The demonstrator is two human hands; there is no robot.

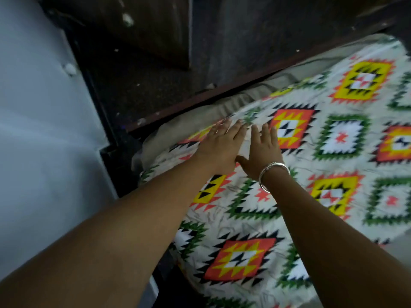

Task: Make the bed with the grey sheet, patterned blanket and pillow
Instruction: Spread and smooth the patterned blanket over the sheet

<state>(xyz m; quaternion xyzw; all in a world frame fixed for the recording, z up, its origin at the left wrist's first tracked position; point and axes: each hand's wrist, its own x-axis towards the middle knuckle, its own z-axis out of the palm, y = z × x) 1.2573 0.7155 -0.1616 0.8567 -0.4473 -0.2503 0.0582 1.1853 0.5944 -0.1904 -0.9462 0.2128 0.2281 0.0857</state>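
Note:
The patterned blanket (311,174), white with orange, yellow, green and black diamonds, lies spread over the bed. My left hand (222,143) and my right hand (263,150) press flat on it side by side near its far left corner, fingers straight. A silver bangle circles my right wrist. A strip of the grey sheet (200,116) shows beyond the blanket's far edge, bunched against the bed frame. No pillow is in view. The picture is blurred by motion.
A dark wooden bed rail (222,92) runs along the far side of the mattress. Beyond it stands dark wooden furniture (155,30). A pale blue wall (40,130) fills the left, with a narrow dark gap between it and the bed.

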